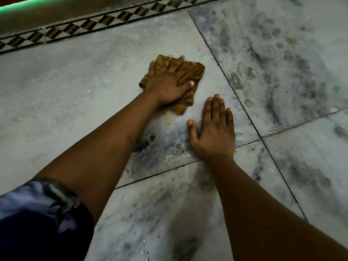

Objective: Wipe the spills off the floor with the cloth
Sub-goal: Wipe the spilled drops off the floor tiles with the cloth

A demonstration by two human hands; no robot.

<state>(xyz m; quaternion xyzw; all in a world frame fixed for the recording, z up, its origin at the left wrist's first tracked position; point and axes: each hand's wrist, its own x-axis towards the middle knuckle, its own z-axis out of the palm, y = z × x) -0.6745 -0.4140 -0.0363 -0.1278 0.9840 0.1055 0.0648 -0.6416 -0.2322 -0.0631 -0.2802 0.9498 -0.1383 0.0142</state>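
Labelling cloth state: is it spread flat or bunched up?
Bunched: the cloth lies crumpled in folds under the left hand, pressed on the floor.

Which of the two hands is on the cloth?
The left hand: it presses flat on the brown cloth. The right hand rests flat on bare floor beside it.

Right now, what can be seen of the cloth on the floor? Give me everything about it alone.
The cloth is a mustard-brown rag, soft and crumpled, with folds and creases across it. It lies bunched flat on a grey marble floor tile, some way short of the checkered border strip. The left hand presses down on it, fingers spread across its top, covering much of its middle; its edges stick out around the hand. The right hand rests on the floor beside it, apart from it.
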